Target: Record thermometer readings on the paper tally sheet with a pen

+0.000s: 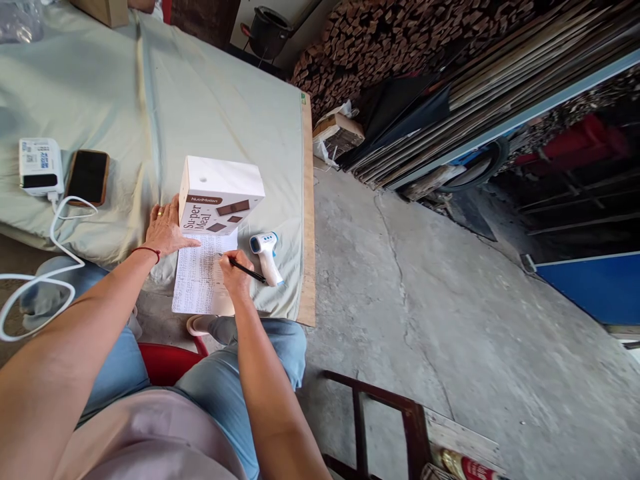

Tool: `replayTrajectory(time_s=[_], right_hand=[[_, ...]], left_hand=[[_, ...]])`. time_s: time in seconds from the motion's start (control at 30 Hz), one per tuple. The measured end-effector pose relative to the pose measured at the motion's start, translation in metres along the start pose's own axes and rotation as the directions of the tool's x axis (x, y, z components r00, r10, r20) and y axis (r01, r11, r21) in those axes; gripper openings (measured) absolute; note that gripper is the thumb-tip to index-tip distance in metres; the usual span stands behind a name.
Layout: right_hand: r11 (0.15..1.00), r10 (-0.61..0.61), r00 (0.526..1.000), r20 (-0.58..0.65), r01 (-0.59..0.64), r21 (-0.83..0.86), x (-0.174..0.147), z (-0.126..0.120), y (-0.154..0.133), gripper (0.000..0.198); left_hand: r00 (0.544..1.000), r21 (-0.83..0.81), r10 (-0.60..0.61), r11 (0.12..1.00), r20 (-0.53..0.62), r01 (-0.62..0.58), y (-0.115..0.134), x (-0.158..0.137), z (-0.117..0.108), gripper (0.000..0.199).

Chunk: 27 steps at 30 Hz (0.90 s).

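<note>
- R hand (pixel 235 272): curled, fingers closed round black pen (pixel 245 268), tip end over written sheet (pixel 200 280); exact tip contact too small to tell.
- L hand (pixel 167 229): spread flat, palm down, gripping nothing; thumb on sheet, fingers beside white carton (pixel 220 193), contact w/ it unclear.
- Sheet lay at near edge of surface (pixel 225 107), just below carton.
- Risk: sheet could've slid or creased if L thumb lifted, b/c little else clearly pinned it; couldn't tell if carton sat on its top edge.
- Risk: pen's back end pointed at thermometer gun (pixel 267 257), v. close; a wide R swing might've nudged it twd the edge.
- Risk: L fingers pushing might've shifted or tipped carton.
- Risk: white cable (pixel 65 260) looped off surface nr L forearm; a snag could've dragged white device (pixel 41 167), poss. phone (pixel 89 177) too.
- Containers: carton upright, looked shut, contents n/a to view.
- Cardboard box (pixel 107 10) at far L, cut off, insides unseen.
- Dark pot (pixel 270 32) beyond surface, contents unclear.
</note>
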State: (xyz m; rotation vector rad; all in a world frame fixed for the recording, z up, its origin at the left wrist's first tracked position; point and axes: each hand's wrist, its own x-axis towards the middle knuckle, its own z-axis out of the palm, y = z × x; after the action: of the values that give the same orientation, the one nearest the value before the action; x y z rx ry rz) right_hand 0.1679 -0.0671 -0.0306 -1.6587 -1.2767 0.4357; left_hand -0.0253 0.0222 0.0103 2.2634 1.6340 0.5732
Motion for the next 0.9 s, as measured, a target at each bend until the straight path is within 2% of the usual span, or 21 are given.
replayTrajectory(time_s=[0.23,0.57,0.77,0.9], right_hand=[[0.999,0.025,0.999,-0.021,-0.025,-0.020,-0.0001,0.0007,0.0014,0.010],[1.000,-0.006,1.000,0.002,0.006,-0.020,0.0002,-0.0008,0.0014,0.009],[0.999,0.028,0.997,-0.067,-0.029,-0.021,-0.0002,0.0001,0.0025,0.010],[0.999,0.014,0.998,-0.062,-0.016,-0.042,0.0001,0.0010,0.0043,0.009]], left_hand=[[1.000,-0.006,-0.002,1.000,0.005,0.002,-0.0020,0.0012,0.0017,0.130],[1.000,-0.011,-0.002,1.000,0.000,0.002,-0.0040,0.0019,0.0038,0.127],[1.000,-0.002,-0.004,1.000,0.004,0.004,-0.0028,0.0017,0.0026,0.128],[1.000,-0.011,-0.003,1.000,-0.004,0.003,-0.0037,0.0018,0.0035,0.127]])
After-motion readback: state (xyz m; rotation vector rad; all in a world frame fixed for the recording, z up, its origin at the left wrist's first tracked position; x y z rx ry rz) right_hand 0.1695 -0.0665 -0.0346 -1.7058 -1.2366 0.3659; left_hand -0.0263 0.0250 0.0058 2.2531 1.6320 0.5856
